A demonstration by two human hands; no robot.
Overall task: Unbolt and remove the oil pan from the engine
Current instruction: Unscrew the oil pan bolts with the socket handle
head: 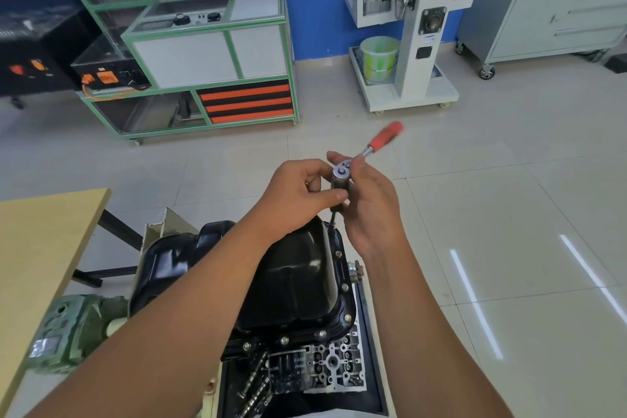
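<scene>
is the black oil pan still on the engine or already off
Still on. The black steel oil pan sits on the engine block, with bolts visible along its right and near flange.

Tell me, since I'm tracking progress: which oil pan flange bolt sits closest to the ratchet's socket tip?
The bolt at the far end of the oil pan's right flange, just below the ratchet tip; the other right-edge bolts lie nearer the camera.

Both forearms extended forward; left hand [298,193] and right hand [371,204] raised together, fingers curled, pinching.
</scene>
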